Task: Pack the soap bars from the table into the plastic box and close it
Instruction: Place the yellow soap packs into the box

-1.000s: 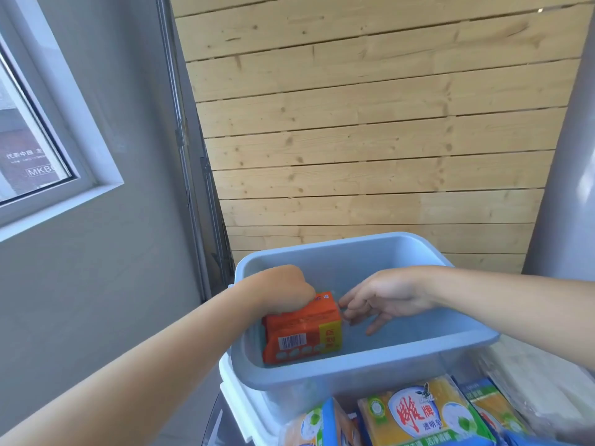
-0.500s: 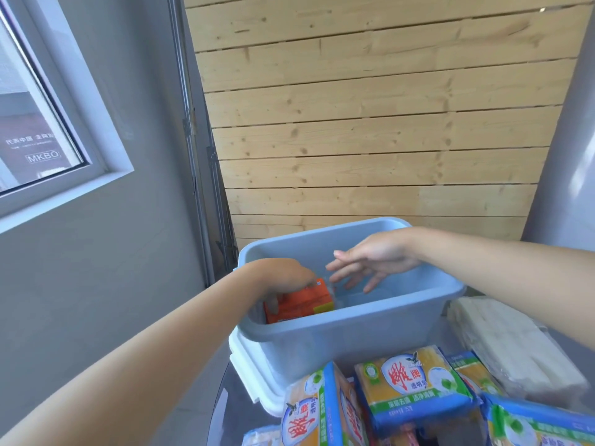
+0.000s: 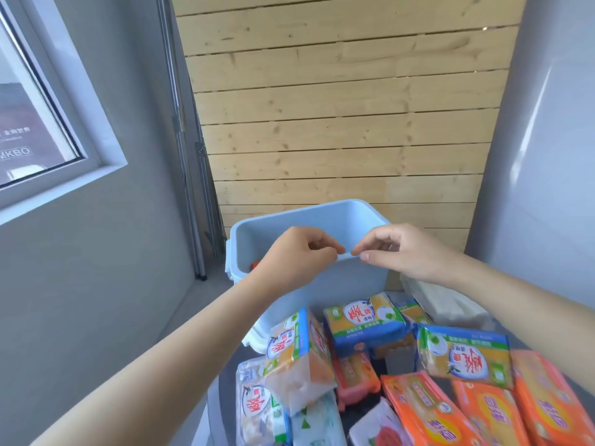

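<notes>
— Where were the hands? 
— Both over the near rim of the plastic box [image 3: 309, 286]; left hand [image 3: 301, 255] and right hand [image 3: 401, 252] loosely curled, holding nothing.
— And the soap bars [image 3: 365, 320]? 
— Heaped just before the box; wrappers looked slick, bars stiff, so best gripped across the short sides.

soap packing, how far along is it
Barely begun: one orange pack shows inside the plastic box. Both hands, left and right, hold nothing above its near rim. Many soap packs lie on the table, and the box is open.
</notes>
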`<state>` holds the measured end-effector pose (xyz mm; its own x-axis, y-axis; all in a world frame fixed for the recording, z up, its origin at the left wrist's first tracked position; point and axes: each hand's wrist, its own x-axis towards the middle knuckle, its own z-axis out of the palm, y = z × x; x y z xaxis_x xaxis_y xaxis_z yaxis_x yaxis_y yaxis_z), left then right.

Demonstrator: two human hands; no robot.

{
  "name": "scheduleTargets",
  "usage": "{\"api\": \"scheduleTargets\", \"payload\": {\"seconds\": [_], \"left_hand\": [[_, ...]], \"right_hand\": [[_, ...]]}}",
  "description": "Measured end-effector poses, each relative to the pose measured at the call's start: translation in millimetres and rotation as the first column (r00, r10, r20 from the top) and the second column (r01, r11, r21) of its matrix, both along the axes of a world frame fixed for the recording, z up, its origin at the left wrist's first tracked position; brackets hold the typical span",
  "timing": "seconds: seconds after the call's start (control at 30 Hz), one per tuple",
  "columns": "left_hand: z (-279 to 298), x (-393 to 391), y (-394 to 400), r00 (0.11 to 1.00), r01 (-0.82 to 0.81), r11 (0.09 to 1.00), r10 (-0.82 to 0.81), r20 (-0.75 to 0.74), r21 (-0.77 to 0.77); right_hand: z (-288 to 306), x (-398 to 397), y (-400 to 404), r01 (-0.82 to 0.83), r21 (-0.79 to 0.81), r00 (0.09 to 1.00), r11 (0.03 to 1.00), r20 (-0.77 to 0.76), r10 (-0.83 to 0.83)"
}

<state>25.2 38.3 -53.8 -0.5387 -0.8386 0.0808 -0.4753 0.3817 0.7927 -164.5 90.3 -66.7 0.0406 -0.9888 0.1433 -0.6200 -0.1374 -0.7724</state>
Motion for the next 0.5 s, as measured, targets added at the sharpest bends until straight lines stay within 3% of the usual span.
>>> {"api": "scheduleTargets", "payload": {"seconds": [0.23, 0.3, 0.4, 0.5], "left_hand": [[-61, -24, 25, 0.954, 0.059, 0.996, -0.038, 0.298, -0.06], [-77, -32, 26, 0.892, 0.118, 0.991, -0.076, 0.445, -0.067], [-92, -43, 25, 0.757, 0.184, 0.98, -0.094, 0.647, -0.073], [-97, -50, 21, 0.697, 0.211, 0.969, -0.058, 0.714, -0.127]], "right_hand": [[-68, -20, 29, 0.221, 0.254, 0.974, 0.941, -0.103, -0.201], [-88, -21, 30, 0.25, 0.342, 0.965, 0.906, -0.168, -0.203], [-100, -22, 23, 0.232, 0.427, 0.973, 0.874, -0.111, -0.204], [-96, -25, 13, 0.225, 0.463, 0.973, 0.857, -0.058, -0.224]]}}
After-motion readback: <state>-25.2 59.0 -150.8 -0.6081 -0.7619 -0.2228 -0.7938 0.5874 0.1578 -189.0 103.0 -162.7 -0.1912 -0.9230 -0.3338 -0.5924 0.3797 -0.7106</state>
